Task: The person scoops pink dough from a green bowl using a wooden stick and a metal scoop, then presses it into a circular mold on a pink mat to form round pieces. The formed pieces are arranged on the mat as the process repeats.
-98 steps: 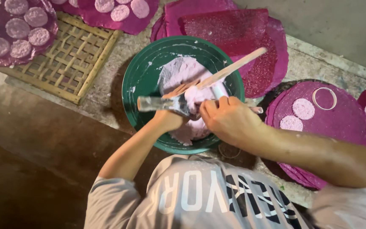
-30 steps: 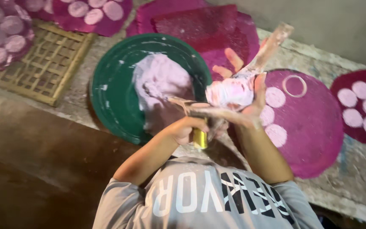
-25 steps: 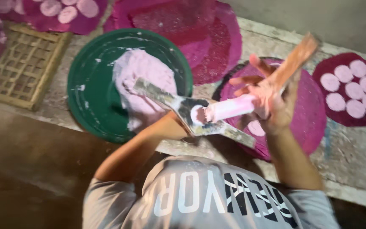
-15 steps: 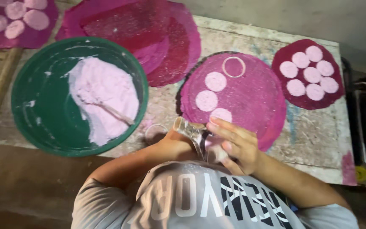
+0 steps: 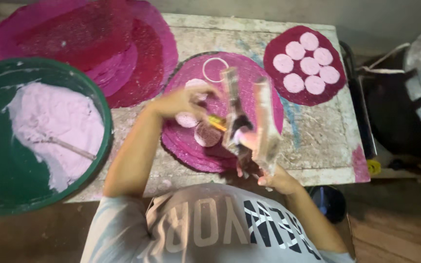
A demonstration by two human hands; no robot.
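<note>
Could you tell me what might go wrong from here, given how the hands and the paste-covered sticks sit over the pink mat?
1. The right hand holds the paste-smeared sticks right above the round pink mat; paste could drip onto the discs already laid there.
2. The left hand hovers close over those soft discs and might smudge one.
3. The green basin of pink paste juts past the table edge; a knock could tip it.

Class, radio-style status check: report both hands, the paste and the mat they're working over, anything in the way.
Left hand over pink mat, grip unclear. Right hand gripping paste-smeared sticks. Paste discs and ring mould on mat. Nothing blocking.
</note>
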